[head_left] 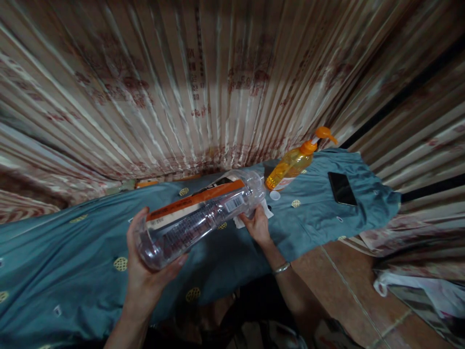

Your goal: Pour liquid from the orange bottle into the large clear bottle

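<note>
A large clear plastic bottle (203, 213) with an orange and white label is tilted across the middle of the view, its neck toward the upper right. My left hand (148, 271) is wrapped round the base of this bottle at the lower left. Close below the bottle's neck, my right hand (257, 225) has its fingers closed on a crumpled white tissue (268, 209); part of the fingers is hidden behind the bottle. A small round white cap (275, 195) lies just beyond the right hand. Nearby stands a pump bottle (290, 167) with yellow-orange liquid and an orange pump head.
A teal cloth (312, 218) with yellow patterns covers the long surface under the bottles. Toward its right end lies a black phone (342, 188). Patterned curtains (218, 87) hang behind and at the right. Brown floor tiles (337, 286) show at the lower right.
</note>
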Tool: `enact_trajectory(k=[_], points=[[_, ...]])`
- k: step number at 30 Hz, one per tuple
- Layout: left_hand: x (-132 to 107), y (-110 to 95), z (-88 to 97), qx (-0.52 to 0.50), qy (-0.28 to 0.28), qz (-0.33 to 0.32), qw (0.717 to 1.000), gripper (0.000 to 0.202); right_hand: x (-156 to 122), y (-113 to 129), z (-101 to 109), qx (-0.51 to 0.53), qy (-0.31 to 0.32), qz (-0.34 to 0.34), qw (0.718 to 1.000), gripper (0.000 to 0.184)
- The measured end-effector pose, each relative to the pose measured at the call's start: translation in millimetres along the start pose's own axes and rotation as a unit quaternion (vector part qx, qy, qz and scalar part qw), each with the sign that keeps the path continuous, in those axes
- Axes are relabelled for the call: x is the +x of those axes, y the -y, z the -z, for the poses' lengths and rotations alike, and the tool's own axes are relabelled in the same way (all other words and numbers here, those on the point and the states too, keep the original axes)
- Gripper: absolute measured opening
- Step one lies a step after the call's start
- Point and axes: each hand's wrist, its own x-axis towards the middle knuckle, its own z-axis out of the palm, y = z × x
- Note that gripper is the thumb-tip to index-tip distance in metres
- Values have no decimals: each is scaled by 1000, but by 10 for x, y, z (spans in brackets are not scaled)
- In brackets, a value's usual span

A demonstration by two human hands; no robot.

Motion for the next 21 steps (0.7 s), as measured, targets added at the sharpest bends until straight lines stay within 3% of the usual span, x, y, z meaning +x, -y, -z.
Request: enact_trajectory(k=[11, 21], points=[[119, 197, 255, 23, 20, -16, 999, 116, -2, -37, 8, 4, 18, -11, 1000, 71], [90, 82, 160, 61, -12, -57, 996, 105, -22, -67, -2, -2, 12, -17, 1000, 82]])
